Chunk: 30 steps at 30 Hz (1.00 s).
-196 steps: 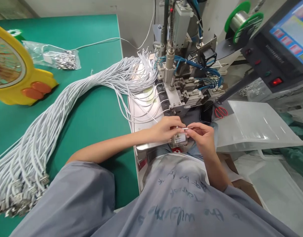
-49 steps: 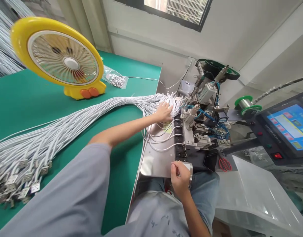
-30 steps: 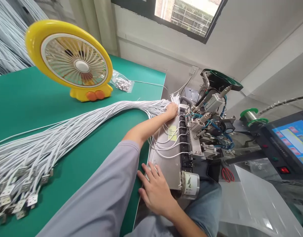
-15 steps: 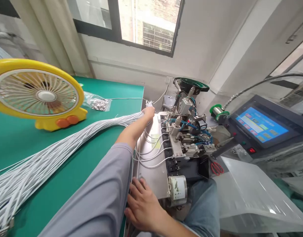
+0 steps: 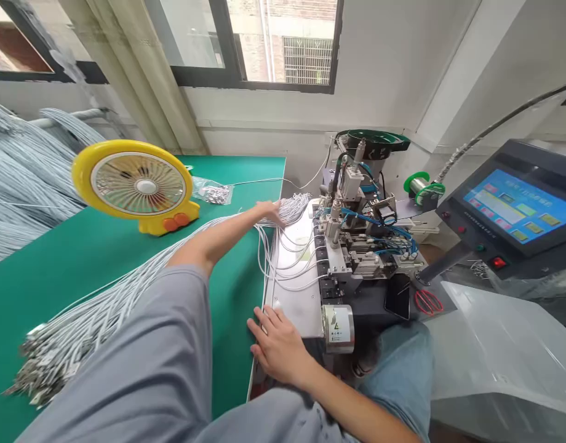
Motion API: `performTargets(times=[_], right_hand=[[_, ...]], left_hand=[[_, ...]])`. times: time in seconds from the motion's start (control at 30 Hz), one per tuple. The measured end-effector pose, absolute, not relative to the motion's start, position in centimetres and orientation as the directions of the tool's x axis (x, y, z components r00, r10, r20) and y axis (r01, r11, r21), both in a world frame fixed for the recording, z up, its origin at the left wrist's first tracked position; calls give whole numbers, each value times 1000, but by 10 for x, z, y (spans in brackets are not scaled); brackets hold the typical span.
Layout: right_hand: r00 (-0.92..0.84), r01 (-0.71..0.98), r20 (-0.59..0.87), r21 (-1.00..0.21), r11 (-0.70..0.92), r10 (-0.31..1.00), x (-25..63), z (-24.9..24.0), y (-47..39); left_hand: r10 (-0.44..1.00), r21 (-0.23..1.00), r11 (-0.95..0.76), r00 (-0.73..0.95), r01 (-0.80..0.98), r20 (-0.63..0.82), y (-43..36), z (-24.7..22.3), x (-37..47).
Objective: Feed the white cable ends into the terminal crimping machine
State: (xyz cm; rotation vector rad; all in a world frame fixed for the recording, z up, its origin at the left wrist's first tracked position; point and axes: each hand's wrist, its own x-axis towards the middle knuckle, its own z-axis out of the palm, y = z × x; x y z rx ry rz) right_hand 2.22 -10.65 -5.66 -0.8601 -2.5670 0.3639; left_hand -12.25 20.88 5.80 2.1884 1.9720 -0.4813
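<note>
My left hand (image 5: 270,211) reaches across the green table onto a bundle of thin white cables (image 5: 209,229), near its far end. Its fingers look extended over the cables, though some are hidden. Past the hand, the cable ends (image 5: 296,206) fan out on the metal plate of a bench machine. Metal tips (image 5: 43,369) crowd the bundle's other end at the lower left. My right hand (image 5: 279,344) lies with fingers apart at the near corner of the metal plate (image 5: 294,314). Several single cables (image 5: 296,271) curve across this plate into the machine's row of black holders (image 5: 326,284).
A yellow fan (image 5: 135,184) stands on the green table (image 5: 237,351), beside a plastic bag of metal parts (image 5: 216,193). On the right are the machine (image 5: 357,227), a touch screen (image 5: 518,203), a solder-like wire spool (image 5: 419,186), red-handled scissors (image 5: 428,301) and a phone-like dark slab (image 5: 397,296).
My left hand has drawn back slightly from the cable ends, which now lie fanned out on the plate. The bundle has shifted right with its tips in view; the camera has turned left.
</note>
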Motion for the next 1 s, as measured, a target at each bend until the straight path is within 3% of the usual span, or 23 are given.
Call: performTargets(times=[0.33,0.57,0.77,0.9,1.0], right_hand=[[-700,514,314,-402,758,642,24,-57,-108],[-630,443,465,-444,779,623,33,-72,-112],[-544,204,608,-572,795,578,55,-83,-123],[-375,119,589,-736,667,716,75,-74,-132],[-189,145,547,-806,574,816,94,-58,-131]], left_hand=[[961,-165,-232,199,959,-192,199,50,-112],[950,-115,-307,296,945,-104,176,56,-101],[964,-106,-255,245,961,-100,163,27,-111],[976,-66,-211,206,975,-65,153,23,-112],[950,22,-276,270,961,160,116,31,-90]])
